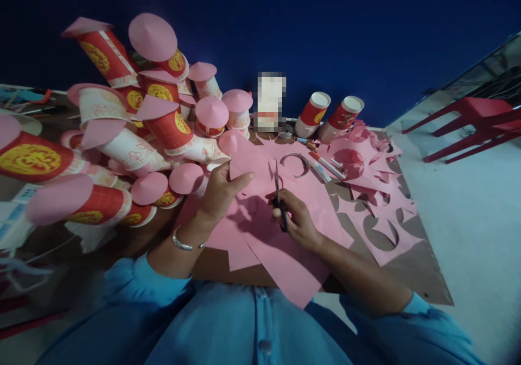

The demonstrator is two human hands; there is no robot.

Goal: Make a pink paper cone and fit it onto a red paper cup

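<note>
My left hand grips a piece of pink paper near its left edge, thumb on top. Closed around the black handles of a pair of scissors is my right hand. The scissor blades point away from me, slightly parted, at the right edge of the held paper. Beneath both hands lie large pink sheets, overlapping on the brown table. A roll of tape rests on the sheets, just beyond the scissors.
Many paper cups with pink cone tops crowd the table's left side. Two stacks of cups stand at the back. Pink offcuts and markers lie to the right. A red stool stands beyond the table.
</note>
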